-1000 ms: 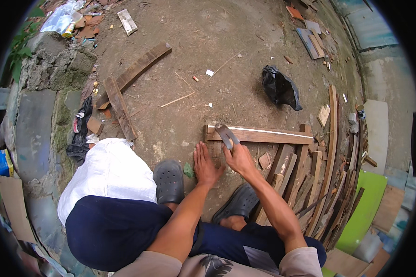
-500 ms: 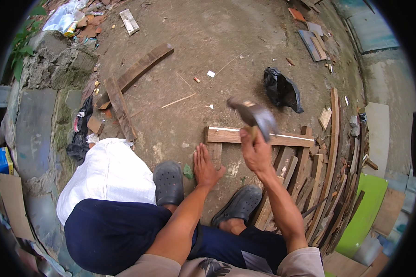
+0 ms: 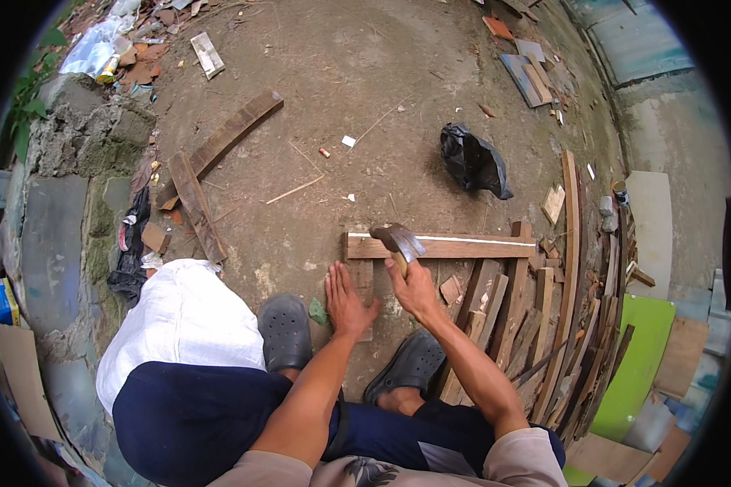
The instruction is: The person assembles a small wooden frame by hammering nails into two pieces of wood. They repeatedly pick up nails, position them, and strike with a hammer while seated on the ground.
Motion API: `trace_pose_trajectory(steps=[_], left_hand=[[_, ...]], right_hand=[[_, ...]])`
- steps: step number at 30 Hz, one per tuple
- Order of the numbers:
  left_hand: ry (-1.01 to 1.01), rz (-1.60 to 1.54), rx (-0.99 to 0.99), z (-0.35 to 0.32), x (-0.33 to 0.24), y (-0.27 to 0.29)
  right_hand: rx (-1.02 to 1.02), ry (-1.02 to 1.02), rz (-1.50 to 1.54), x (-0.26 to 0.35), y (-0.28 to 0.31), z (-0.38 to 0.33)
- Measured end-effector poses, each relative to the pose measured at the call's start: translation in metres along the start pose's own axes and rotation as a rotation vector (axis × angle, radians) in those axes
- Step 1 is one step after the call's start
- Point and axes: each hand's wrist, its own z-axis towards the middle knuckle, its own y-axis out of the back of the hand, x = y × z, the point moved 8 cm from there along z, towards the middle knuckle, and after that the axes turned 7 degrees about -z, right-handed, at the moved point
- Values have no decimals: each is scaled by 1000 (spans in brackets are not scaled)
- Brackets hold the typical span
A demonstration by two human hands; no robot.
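Now, from my remote seat, I start nearest: two dark clogs stand on the dirt at six o'clock, with a white sack at about eight. Just beyond them my left hand lies flat, fingers spread and open, pressing on a short upright board that runs under the cross plank. At one o'clock from it, my right hand is closed in a fist round the handle of the hammer.

What has changed is the hammer. Half a second ago it was raised, head well above the wood and further to three o'clock; now the head is down on the long cross plank, near its left end, right where the two boards overlap. I judge that a blow has just landed, fixing the plank to the board beneath, though I can't make out a nail.

Farther out, at one o'clock, lies a black plastic bag, and at eleven two weathered planks rest on bare earth.
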Motion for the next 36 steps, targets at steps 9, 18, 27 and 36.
trace_pose_trajectory(steps=[9, 18, 27, 36], left_hand=[[-57, 5, -50, -3, 4, 4], [33, 49, 32, -2, 4, -4], [-19, 11, -20, -1, 0, -1], [-52, -7, -39, -3, -8, -5]], right_hand=[[-353, 382, 254, 88, 78, -15], [-34, -2, -179, -19, -9, 21], [47, 56, -110, 19, 16, 21], [-306, 591, 307, 6, 27, -5]])
